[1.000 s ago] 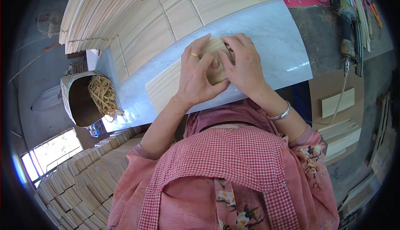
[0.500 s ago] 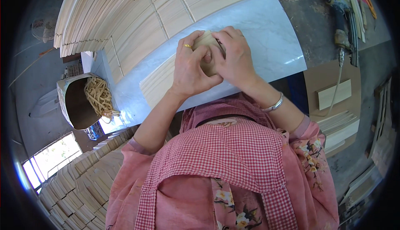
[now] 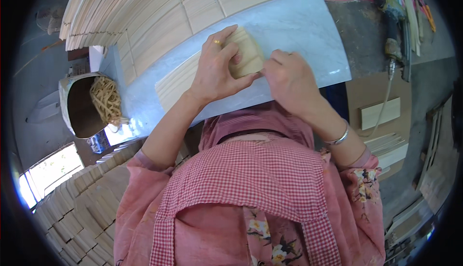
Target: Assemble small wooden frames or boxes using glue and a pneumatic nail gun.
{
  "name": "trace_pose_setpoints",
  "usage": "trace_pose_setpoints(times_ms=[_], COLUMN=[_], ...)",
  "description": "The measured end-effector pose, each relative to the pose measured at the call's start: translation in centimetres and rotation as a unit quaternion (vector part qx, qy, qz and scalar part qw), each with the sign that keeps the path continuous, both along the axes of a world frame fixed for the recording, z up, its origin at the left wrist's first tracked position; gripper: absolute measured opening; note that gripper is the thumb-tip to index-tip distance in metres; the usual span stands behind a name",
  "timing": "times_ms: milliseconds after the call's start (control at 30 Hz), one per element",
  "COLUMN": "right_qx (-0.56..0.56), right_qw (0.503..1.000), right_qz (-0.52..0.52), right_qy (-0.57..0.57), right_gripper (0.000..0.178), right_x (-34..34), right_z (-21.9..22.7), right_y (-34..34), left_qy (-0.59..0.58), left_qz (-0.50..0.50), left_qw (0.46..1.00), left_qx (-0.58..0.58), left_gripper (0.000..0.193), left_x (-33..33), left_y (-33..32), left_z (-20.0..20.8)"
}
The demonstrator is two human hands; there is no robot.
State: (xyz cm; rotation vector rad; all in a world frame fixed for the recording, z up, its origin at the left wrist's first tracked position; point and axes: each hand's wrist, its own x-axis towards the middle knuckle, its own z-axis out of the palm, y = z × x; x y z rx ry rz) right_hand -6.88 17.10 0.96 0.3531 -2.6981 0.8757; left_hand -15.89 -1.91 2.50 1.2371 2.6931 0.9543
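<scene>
Pale thin wooden boards (image 3: 250, 56), apparently a small stack, lie at a slant on the pale blue marbled tabletop (image 3: 308, 39). My left hand (image 3: 214, 68), with a ring on it, is closed over them, fingers across the far edge and thumb along the near side. At the right end of the boards my right hand (image 3: 292, 80) is closed in a pinch, close to the left thumb tip. Whatever its fingertips hold, if anything, is hidden. A silver bangle (image 3: 340, 136) circles my right wrist.
Rows of stacked wooden slats (image 3: 140, 13) fill the table's far side. Left stands an open box (image 3: 79, 104) with tangled strips (image 3: 106, 99). An air-hose tool (image 3: 392, 34) lies far right, above more boards (image 3: 381, 113). Many wooden pieces (image 3: 82, 203) are piled lower left.
My right hand has come off the top of the boards and moved right and nearer me, closing into a pinch. My left hand keeps its grip, and the boards' right end now shows.
</scene>
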Motion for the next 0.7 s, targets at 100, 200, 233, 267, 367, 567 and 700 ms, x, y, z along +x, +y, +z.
trace_pose_setpoints(times_ms=[100, 200, 233, 267, 367, 567, 700], right_qx=[0.029, -0.004, -0.019, -0.035, -0.065, 0.207, 0.204], right_qw=[0.999, 0.999, 0.999, 0.998, 0.997, 0.889, 0.838], right_qz=[0.006, 0.001, -0.003, -0.005, 0.001, -0.407, -0.465], right_qy=[0.011, 0.042, 0.044, 0.045, -0.047, -0.034, -0.198], right_gripper=[0.005, 0.006, 0.005, 0.004, 0.011, 0.056, 0.065], right_x=[0.0, -0.1, 0.0, 0.1, -0.2, -1.8, -2.7], right_z=[0.0, -0.8, -1.2, -1.4, -0.2, -1.7, -3.8], right_y=[-0.5, -0.6, -0.8, -0.4, 3.1, 25.2, 32.8], left_qy=[0.016, 0.032, 0.031, 0.022, -0.003, 0.034, 0.073], left_qz=[-0.015, -0.010, -0.014, -0.016, -0.006, 0.009, 0.004], left_qw=[1.000, 0.999, 0.999, 0.999, 1.000, 0.999, 0.997], left_qx=[0.015, 0.013, 0.028, 0.025, 0.005, -0.016, 0.000], left_gripper=[0.045, 0.044, 0.044, 0.043, 0.042, 0.040, 0.043], left_x=[-0.2, -0.1, 0.0, 0.1, -0.2, 0.0, -0.1], left_y=[-0.2, -0.1, 0.0, 0.1, -0.4, -0.7, -0.7], left_z=[0.0, -0.1, 0.1, 0.2, 0.1, -0.3, -0.6])
